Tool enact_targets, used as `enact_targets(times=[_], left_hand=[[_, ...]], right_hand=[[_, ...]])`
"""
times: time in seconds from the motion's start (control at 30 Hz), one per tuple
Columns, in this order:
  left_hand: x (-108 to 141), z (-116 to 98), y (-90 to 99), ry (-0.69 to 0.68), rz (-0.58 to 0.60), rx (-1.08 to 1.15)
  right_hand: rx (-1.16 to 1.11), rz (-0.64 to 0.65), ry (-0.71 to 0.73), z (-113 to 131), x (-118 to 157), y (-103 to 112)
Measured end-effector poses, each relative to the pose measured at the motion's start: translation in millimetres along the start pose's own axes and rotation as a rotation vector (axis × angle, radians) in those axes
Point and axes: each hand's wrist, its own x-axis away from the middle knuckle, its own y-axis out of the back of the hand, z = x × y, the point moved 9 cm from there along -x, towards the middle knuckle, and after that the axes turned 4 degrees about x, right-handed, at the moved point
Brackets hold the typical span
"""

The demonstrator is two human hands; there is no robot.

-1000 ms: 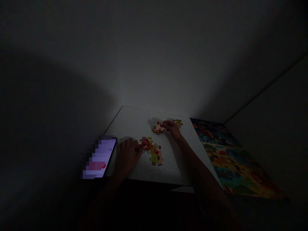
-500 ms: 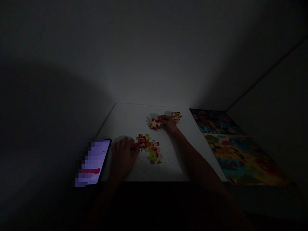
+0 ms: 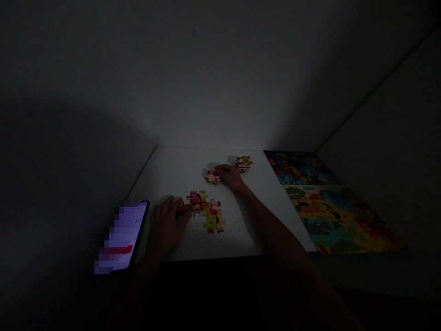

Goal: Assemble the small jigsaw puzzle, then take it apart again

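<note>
Several joined puzzle pieces [image 3: 212, 215], with a red barn and animals on green, lie flat on the white board. My left hand [image 3: 168, 226] rests at their left side, its fingertips closed on an orange-red puzzle piece [image 3: 180, 208]. Further back, my right hand [image 3: 231, 177] has its fingers pinched at a small pile of pink and brown pieces [image 3: 212, 176]; whether a piece is lifted is too dark to tell. Behind that hand, to the right, stands a stack of puzzle pieces [image 3: 244, 163] with a green one on top.
A lit phone [image 3: 126, 236] lies left of my left hand. To the right are a dark blue picture sheet [image 3: 299, 168] and a yellow-green animal picture [image 3: 337, 218]. A pale wall [image 3: 210, 92] rises behind the white board [image 3: 237, 239].
The whole view has shifted, so everything appears further left. My right hand remains at the small pile and now uncovers more of the stack; my left hand stays at the joined pieces.
</note>
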Motion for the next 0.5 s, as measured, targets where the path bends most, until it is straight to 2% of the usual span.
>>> enact_targets(times=[0.17, 0.27, 0.5], left_hand=[[-2, 9, -6.3, -0.008, 0.036, 0.003], [-5, 15, -12.0, -0.021, 0.119, -0.013], [-17, 18, -17.5, -0.161, 0.291, -0.009]], right_hand=[[0.077, -0.015, 0.043, 4, 0, 1], [0.107, -0.024, 0.054, 3, -1, 1], [0.187, -0.061, 0.096, 6, 1, 1]])
